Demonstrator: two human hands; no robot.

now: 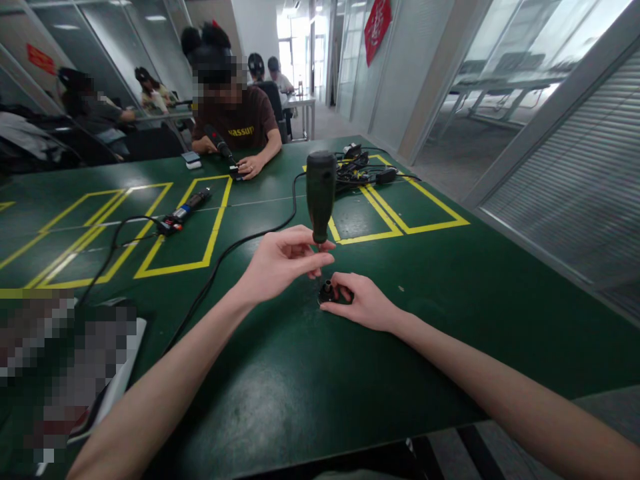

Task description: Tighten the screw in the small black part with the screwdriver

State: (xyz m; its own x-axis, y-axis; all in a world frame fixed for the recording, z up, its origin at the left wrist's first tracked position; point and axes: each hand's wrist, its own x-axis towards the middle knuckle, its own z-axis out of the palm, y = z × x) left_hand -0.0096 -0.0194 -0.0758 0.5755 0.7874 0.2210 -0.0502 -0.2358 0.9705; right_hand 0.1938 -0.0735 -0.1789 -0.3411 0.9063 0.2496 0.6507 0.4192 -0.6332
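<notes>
A screwdriver [321,193] with a thick dark handle stands upright in front of me. My left hand [277,263] pinches it just below the handle, thumb and fingers around the thin shaft. Beneath the shaft, a small round black part [327,293] with a short metal stub on top rests on the green table. Coming from the right, my right hand [367,301] grips this part between thumb and curled fingers. The screwdriver's tip is hard to make out, so whether it touches the part I cannot tell.
Across the green table [280,393], marked with yellow tape, a co-worker [235,113] handles a dark tool. A corded electric screwdriver [187,205] lies to the left, its cable nearby. Tangled black cables [357,172] lie behind my hands. A blurred-out flat object [95,367] sits front left.
</notes>
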